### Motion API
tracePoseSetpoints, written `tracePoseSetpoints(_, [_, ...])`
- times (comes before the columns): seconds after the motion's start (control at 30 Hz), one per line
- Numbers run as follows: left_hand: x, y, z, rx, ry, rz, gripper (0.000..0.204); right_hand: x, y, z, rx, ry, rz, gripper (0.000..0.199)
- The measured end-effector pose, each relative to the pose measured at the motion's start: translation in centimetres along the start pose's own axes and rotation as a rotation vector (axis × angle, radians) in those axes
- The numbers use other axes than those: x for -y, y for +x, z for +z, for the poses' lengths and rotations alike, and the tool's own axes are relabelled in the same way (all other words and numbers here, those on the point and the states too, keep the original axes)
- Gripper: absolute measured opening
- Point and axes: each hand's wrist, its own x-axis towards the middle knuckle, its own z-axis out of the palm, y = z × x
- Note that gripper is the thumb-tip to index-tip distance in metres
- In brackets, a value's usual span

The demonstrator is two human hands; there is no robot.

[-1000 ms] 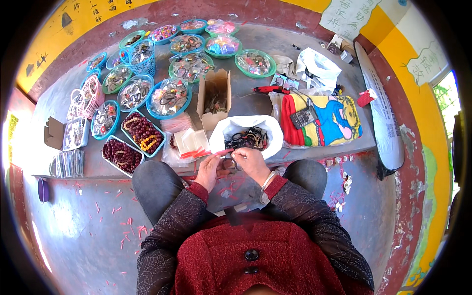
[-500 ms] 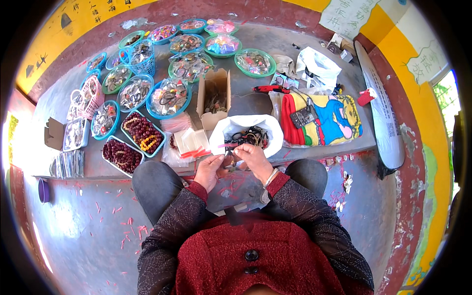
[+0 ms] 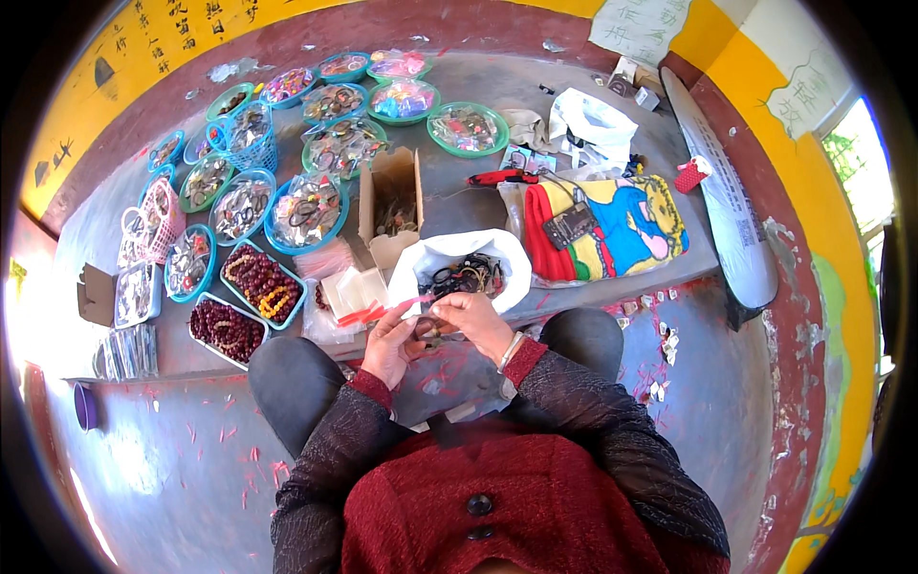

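Note:
My left hand [image 3: 387, 346] is closed on the edge of a small clear plastic bag [image 3: 432, 330] with something brown and dark in it, too small to name. Close by on the right, my right hand [image 3: 476, 321] has its fingertips pinched together. A thin pink strip [image 3: 411, 303] sticks out leftward from these fingertips, above the left hand. Just beyond both hands, a white plastic bag [image 3: 514, 256] stands with its mouth spread, full of dark cords and bracelets [image 3: 469, 275].
Baskets of packaged trinkets [image 3: 306, 212] crowd the ledge at the left. Nearer are trays of beaded bracelets [image 3: 263, 282], a cardboard box [image 3: 394, 196] and a stack of clear bags [image 3: 356, 292]. A colourful folded towel [image 3: 612, 234] lies right, a phone-like black device [image 3: 570, 226] on it.
The view has shifted, so things on the ledge sit farther left. The pink strip now extends farther left from my right fingertips. Both hands stay close together before the white bag.

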Motion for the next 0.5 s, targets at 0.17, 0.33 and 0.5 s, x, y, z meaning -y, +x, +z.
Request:
tracePoseSetpoints(0.17, [0.07,0.47,-0.62,0.0,0.029,-0.034,0.021,-0.58,-0.01,0.06,0.052,-0.063,-0.06,0.018])
tracePoseSetpoints(0.33, [0.3,0.66,-0.56,-0.032,-0.009,-0.022,0.019,-0.77,0.08,-0.02,0.02,-0.1,-0.079,0.019])
tracePoseSetpoints(0.5, [0.35,0.63,-0.32,-0.02,-0.037,0.013,0.018,-0.66,0.05,0.01,0.009,-0.132,-0.084,0.019])
